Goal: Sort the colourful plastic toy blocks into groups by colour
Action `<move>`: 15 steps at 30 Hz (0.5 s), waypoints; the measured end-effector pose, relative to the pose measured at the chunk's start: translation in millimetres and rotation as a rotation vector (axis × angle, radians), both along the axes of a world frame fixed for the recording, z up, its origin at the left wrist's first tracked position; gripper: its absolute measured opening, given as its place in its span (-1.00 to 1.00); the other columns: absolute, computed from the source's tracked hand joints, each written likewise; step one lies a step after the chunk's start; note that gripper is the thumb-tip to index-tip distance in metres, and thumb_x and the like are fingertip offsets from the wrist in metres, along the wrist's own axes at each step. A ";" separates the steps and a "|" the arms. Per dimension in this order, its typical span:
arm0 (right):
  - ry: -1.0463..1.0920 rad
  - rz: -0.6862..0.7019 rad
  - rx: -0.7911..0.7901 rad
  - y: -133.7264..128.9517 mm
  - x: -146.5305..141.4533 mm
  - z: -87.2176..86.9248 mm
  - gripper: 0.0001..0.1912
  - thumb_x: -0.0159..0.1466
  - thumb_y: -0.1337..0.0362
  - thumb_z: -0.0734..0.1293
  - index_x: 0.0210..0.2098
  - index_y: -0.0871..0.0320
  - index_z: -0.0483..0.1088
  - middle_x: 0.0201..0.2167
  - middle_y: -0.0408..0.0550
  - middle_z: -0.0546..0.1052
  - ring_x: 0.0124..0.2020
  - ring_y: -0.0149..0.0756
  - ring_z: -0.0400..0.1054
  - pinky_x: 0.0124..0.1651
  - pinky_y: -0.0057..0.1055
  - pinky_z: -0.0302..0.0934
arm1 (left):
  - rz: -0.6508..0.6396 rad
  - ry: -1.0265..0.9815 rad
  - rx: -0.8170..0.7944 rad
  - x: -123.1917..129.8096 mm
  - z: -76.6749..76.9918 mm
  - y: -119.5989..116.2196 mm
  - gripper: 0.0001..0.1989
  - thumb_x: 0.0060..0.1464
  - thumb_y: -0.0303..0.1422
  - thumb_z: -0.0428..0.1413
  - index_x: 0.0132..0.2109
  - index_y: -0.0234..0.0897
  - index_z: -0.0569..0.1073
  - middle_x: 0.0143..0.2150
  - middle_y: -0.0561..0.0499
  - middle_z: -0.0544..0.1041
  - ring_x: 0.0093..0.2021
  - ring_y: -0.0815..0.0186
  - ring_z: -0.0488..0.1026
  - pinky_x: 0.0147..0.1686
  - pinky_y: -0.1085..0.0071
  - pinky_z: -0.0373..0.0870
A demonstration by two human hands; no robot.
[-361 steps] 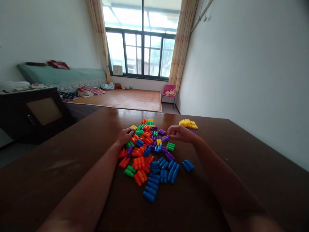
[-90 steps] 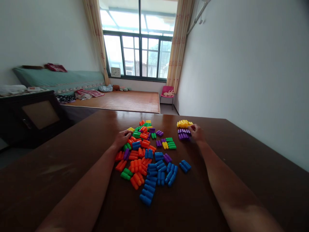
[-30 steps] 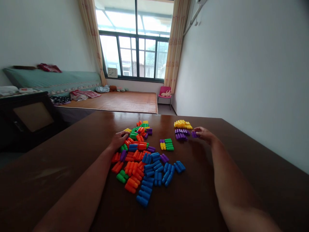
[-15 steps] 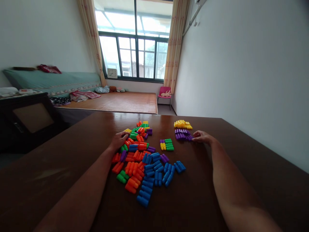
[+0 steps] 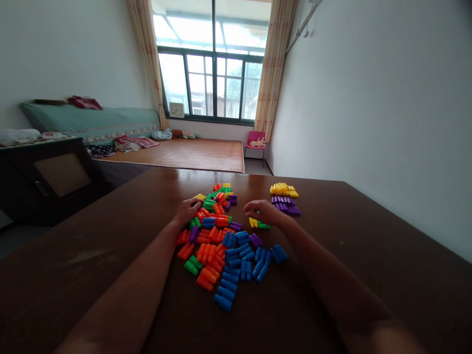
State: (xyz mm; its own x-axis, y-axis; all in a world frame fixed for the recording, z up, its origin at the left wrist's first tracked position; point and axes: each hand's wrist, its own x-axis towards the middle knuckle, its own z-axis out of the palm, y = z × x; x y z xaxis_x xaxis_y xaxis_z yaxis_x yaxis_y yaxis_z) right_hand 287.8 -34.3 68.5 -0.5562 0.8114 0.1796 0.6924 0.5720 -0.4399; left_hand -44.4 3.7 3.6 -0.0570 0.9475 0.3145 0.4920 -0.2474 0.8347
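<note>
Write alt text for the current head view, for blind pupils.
A person's left hand is at the edge of colourful piled pieces on a brown table; the right hand partly hides yellow pieces and green pieces. Farther right lie a yellow group and a purple group.

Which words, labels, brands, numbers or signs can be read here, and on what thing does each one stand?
No text can be read.
Clock at the window: dial marks too small and blurred to read.
White item on the dark cabinet: any print is too small.
Blocks on the table: no lettering visible.
</note>
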 end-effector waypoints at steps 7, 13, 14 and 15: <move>-0.121 0.022 -0.018 -25.1 -48.3 -17.4 -0.76 0.11 0.26 0.43 -0.20 0.07 0.51 -0.20 0.03 0.56 -0.21 -0.19 0.44 -0.20 -0.38 0.26 | -0.002 0.006 -0.003 -0.2 -1.4 1.5 -0.59 -0.11 -0.14 0.07 -0.23 -0.35 0.60 -0.34 -0.03 0.60 -0.33 0.22 0.48 -0.33 0.42 0.38; 0.253 -0.068 -0.275 6.4 2.7 -2.1 -0.75 0.07 0.17 0.43 -0.27 0.13 0.45 -0.32 -0.03 0.57 -0.29 -0.26 0.44 -0.25 -0.41 0.30 | -0.003 0.012 -0.014 1.5 3.7 -3.3 -0.59 -0.12 -0.13 0.08 -0.24 -0.33 0.60 -0.36 -0.01 0.60 -0.33 0.21 0.48 -0.33 0.41 0.37; 0.301 -0.113 -0.269 14.0 22.2 1.4 -0.70 0.09 0.13 0.41 -0.23 0.16 0.43 -0.30 -0.01 0.56 -0.28 -0.27 0.44 -0.23 -0.40 0.31 | -0.001 0.007 -0.013 1.9 4.3 -3.7 -0.60 -0.13 -0.13 0.08 -0.25 -0.32 0.60 -0.36 0.00 0.60 -0.33 0.21 0.48 -0.33 0.41 0.37; 0.333 -0.163 -0.250 21.2 44.2 4.1 -0.65 0.10 0.10 0.39 -0.20 0.18 0.41 -0.28 0.01 0.56 -0.28 -0.27 0.44 -0.23 -0.39 0.31 | -0.001 0.002 -0.012 2.1 4.7 -3.9 -0.60 -0.14 -0.13 0.09 -0.26 -0.32 0.61 -0.36 0.00 0.60 -0.33 0.21 0.48 -0.32 0.41 0.38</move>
State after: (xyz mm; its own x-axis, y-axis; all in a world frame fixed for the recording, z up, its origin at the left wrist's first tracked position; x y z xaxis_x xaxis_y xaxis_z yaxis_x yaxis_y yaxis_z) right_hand 331.9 -13.1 72.5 -0.3626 0.9250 0.1139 0.5622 0.3145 -0.7649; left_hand -42.2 -0.2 8.3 -0.0560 0.9513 0.3031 0.4932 -0.2376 0.8368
